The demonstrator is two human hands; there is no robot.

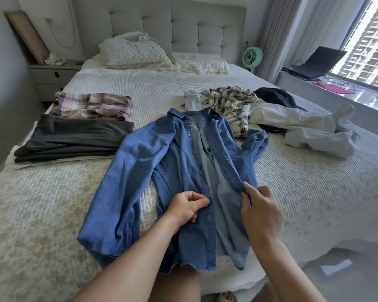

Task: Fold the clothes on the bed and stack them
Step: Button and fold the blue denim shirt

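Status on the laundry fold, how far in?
Done: a pink plaid piece and dark grey piece lie folded at the bed's left side. In hand: the denim shirt lies spread open; left hand and right hand each pinch a front edge. Left: the cream plaid shirt, white garments and a dark item lie crumpled.
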